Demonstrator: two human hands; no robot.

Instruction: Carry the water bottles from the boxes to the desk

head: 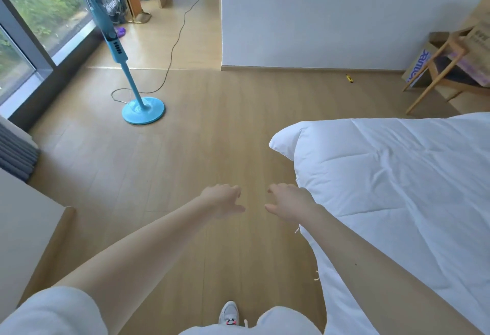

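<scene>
My left hand (222,202) and right hand (287,203) reach out front, fingers loosely curled, holding nothing. Bare floor (212,128) runs ahead between the bed (384,175) edge on my right and the fan (143,110). The boxes (420,61) sit far right by the chair (431,84) - their contents hidden.

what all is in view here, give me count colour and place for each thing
standing fan: one, blue, on the floor by the window
cord: one, dark, trailing over the floor behind the fan
duvet: one, white, right
chair: one, wooden, far right
cardboard boxes: two, brown, at the chair
small item: one, yellow, on the floor near the wall
water bottles: none visible
shoe: one, white, bottom centre
left hand: empty, stretched forward
right hand: empty, beside the duvet
</scene>
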